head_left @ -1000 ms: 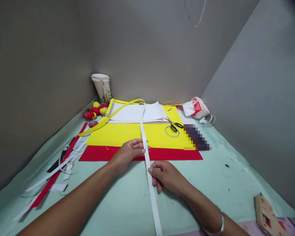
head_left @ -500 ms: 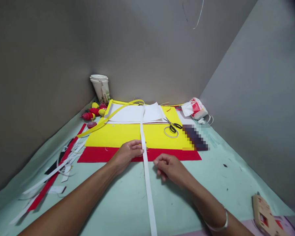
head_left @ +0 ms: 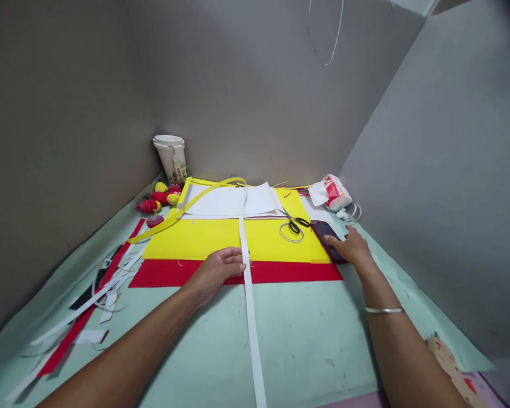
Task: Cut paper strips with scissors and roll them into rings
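Note:
My left hand [head_left: 223, 272] is closed on a long white strip [head_left: 250, 317], pinching it between thumb and fingers above the red sheet [head_left: 165, 273]. The strip runs from the white papers at the back to the front of the table, and its far end meets a yellow strip [head_left: 176, 215]. Over on the right, my right hand [head_left: 352, 246] is at a dark phone [head_left: 323, 231]. Its thumb lies over the screen and its other fingers are spread past the phone's right edge. Beneath the phone's left side lies a yellow sheet [head_left: 195, 238].
Black-handled scissors [head_left: 295, 224] and a pale ring [head_left: 291, 232] lie left of the phone. White papers [head_left: 212, 201], a white cup [head_left: 170, 158], red and yellow thread spools [head_left: 147, 205] and a tissue pack [head_left: 336, 191] stand behind. Cut strips [head_left: 76, 328] litter the left side.
My right hand has moved right and away from me, from beside the white strip to the phone. My left hand keeps its pinch on the strip. The view has shifted slightly.

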`<state>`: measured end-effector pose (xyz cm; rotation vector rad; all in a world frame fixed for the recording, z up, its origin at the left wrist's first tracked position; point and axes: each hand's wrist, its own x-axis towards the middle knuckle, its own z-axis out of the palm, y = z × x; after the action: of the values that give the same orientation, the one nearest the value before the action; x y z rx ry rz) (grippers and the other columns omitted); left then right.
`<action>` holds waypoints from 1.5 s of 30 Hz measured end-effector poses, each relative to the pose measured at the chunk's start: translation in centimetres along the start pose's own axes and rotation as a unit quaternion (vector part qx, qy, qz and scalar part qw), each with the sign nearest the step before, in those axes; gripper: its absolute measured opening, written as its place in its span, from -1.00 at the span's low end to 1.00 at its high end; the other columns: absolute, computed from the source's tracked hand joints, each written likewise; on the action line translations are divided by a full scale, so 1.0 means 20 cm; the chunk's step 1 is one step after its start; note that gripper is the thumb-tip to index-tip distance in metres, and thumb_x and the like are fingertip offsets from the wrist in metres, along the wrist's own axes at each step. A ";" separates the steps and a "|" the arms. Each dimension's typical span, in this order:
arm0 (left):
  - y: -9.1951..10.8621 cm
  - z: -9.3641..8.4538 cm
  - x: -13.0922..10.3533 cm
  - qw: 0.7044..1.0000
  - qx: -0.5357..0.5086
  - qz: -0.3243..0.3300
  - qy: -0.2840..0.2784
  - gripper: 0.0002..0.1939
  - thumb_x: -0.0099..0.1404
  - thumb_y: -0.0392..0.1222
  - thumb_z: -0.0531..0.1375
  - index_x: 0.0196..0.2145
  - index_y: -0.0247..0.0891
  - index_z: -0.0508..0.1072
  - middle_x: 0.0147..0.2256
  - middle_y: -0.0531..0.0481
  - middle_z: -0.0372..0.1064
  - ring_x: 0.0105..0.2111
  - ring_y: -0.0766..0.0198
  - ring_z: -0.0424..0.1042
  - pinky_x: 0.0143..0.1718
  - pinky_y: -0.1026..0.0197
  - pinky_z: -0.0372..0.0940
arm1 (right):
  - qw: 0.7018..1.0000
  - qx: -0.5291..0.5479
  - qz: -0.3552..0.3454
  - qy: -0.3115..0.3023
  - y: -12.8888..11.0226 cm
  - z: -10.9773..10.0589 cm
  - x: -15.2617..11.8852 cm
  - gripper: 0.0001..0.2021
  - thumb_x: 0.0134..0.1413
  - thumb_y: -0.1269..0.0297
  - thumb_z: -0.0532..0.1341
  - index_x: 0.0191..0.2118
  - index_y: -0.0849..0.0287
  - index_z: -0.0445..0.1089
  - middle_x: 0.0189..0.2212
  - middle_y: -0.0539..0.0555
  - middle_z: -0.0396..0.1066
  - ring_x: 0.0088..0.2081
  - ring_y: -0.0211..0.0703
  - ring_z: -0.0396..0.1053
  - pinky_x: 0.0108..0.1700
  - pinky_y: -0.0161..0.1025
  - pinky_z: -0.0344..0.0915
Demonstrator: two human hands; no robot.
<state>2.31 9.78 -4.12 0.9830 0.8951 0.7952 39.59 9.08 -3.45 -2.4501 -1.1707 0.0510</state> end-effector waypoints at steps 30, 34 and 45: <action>-0.02 -0.02 0.01 1.000 0.021 0.011 -0.018 -0.61 -0.03 -0.27 0.38 -0.19 -0.31 0.46 -0.27 -0.07 0.44 -0.29 0.26 0.43 -0.18 0.21 0.29 | 0.998 -0.051 0.031 -0.035 -0.03 0.13 0.09 0.06 -0.23 -0.23 0.24 0.30 0.29 -0.12 0.14 0.40 0.24 0.11 0.37 0.25 0.05 0.18 0.18; -0.01 -0.02 0.00 1.000 0.014 0.008 -0.023 -0.61 -0.02 -0.28 0.38 -0.18 -0.31 0.46 -0.28 -0.07 0.45 -0.29 0.27 0.44 -0.19 0.22 0.29 | 0.998 -0.053 0.035 -0.030 -0.03 0.13 0.12 0.05 -0.23 -0.23 0.24 0.30 0.28 -0.11 0.11 0.39 0.27 0.09 0.41 0.25 0.04 0.20 0.17; 0.02 0.01 -0.02 1.000 -0.013 -0.009 0.009 -0.59 -0.05 -0.34 0.38 -0.20 -0.33 0.43 -0.34 -0.02 0.42 -0.36 0.33 0.43 -0.25 0.25 0.30 | 0.998 -0.058 -0.004 0.026 -0.12 0.06 0.14 -0.22 -0.05 -0.11 0.21 0.18 0.37 0.12 0.11 0.49 0.22 0.15 0.42 0.14 0.07 0.21 0.11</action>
<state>2.30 9.44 -3.62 0.9458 0.9059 0.7986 39.46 13.00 -3.23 -2.5310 -1.1910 -0.0861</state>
